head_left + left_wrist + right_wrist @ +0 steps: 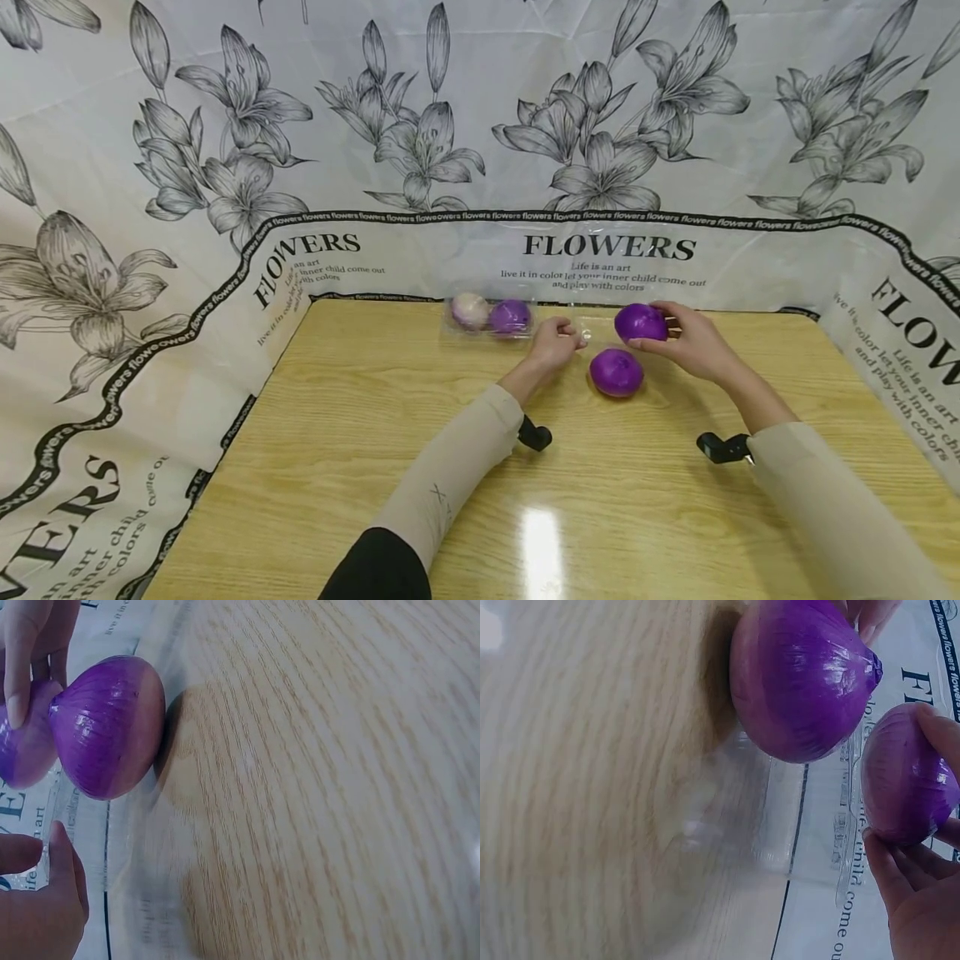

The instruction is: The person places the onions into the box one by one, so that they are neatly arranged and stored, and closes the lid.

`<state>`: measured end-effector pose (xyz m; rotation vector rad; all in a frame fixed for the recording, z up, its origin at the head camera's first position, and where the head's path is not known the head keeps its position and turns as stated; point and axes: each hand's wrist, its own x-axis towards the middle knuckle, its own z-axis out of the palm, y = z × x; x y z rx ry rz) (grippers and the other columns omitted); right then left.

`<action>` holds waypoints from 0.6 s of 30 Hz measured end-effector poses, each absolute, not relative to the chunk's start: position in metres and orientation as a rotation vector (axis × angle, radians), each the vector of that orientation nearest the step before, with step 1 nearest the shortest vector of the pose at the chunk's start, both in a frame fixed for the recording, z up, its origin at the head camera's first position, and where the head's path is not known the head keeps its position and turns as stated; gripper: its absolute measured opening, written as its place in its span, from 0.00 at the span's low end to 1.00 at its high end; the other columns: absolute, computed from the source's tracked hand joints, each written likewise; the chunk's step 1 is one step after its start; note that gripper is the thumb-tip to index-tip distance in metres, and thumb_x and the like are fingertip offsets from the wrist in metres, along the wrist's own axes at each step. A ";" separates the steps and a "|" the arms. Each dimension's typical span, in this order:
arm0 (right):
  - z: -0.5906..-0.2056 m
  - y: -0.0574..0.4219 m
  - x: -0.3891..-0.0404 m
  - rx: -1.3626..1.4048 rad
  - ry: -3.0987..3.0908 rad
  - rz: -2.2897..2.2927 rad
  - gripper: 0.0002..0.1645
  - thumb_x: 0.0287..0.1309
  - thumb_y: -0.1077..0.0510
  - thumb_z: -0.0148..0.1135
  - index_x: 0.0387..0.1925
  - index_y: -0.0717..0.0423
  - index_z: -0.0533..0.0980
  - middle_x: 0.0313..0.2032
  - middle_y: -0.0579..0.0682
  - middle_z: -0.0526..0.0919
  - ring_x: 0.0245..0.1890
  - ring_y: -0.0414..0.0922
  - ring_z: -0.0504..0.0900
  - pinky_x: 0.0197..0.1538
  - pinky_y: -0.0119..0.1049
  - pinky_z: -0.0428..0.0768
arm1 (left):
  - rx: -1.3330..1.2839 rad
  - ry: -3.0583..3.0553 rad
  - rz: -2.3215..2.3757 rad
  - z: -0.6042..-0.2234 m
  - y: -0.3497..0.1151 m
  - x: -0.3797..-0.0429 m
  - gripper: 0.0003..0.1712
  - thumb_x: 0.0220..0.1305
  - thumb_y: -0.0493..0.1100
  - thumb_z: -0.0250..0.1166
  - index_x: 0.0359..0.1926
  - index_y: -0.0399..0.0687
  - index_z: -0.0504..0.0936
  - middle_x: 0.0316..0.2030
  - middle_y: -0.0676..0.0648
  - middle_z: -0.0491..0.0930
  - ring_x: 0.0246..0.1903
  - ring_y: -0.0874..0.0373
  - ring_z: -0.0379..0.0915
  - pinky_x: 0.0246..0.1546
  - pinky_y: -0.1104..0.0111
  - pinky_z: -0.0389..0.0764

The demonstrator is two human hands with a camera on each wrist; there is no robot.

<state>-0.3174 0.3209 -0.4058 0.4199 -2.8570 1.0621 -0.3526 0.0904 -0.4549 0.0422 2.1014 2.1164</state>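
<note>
My right hand point(693, 340) grips a shiny purple onion point(640, 323) between thumb and fingers, above the back of the table. In the right wrist view this onion is held tilted near an open clear plastic box point(781, 817). My left hand point(553, 343) is at the box's left edge and pinches it with thumb and forefinger; the contact is hard to see through the clear plastic. A second purple onion point(617, 372) rests on the table just in front of the held one, touched by neither hand.
To the left of my left hand stands another clear box point(489, 335) with a pale-topped onion point(470, 310) and a purple onion point(511, 317) inside. A flower-printed cloth point(465, 250) hangs behind the wooden table point(360, 417). Black mounts sit at both wrists.
</note>
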 end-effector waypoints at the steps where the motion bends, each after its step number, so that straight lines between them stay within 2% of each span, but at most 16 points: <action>1: -0.405 0.319 -0.320 0.419 -2.859 1.065 0.52 0.61 0.44 0.73 0.72 0.70 0.61 0.64 0.73 0.71 0.60 0.70 0.75 0.63 0.65 0.78 | 0.044 2.104 2.118 -0.455 0.091 -0.353 0.28 0.67 0.24 0.59 0.67 0.24 0.68 0.40 0.45 0.76 0.47 0.43 0.84 0.51 0.66 0.88; 13: -0.417 0.297 -0.350 0.465 -2.925 1.066 0.52 0.62 0.44 0.72 0.73 0.72 0.59 0.65 0.74 0.69 0.61 0.69 0.74 0.64 0.63 0.78 | 0.039 2.095 2.136 -0.458 0.092 -0.354 0.26 0.68 0.25 0.60 0.66 0.23 0.68 0.40 0.44 0.77 0.47 0.41 0.85 0.51 0.62 0.88; 18: -0.423 0.292 -0.361 0.469 -2.941 1.039 0.55 0.59 0.41 0.74 0.72 0.71 0.59 0.64 0.73 0.71 0.61 0.68 0.75 0.63 0.63 0.79 | 0.044 2.116 2.124 -0.457 0.092 -0.355 0.25 0.69 0.26 0.60 0.65 0.24 0.70 0.41 0.44 0.77 0.46 0.42 0.85 0.49 0.66 0.88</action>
